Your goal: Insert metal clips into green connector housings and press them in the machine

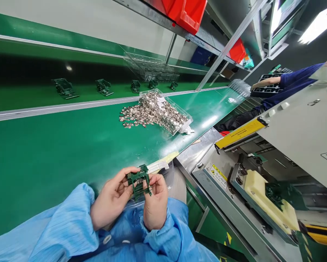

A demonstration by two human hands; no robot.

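A small green circuit-board piece (139, 181) is held between both hands, close to my body at the near edge of the green table. My left hand (112, 198) grips its left side with thumb and fingers closed on it. My right hand (155, 202) pinches its right side. Both sleeves are light blue. A strip of small silver parts (158, 166) lies just beyond the hands. Further out, a clear tray (176, 127) holds a heap of small metal clips (155, 109), with several spilled onto the table to its left.
Several green board pieces (104, 87) ride the conveyor belt (29, 96) behind the table. A grey press machine (296, 134) with a yellow bar (241, 133) and a cream fixture (264, 198) stands at right. Red bins (186, 12) hang overhead. Another person's blue sleeve (296, 82) shows at far right.
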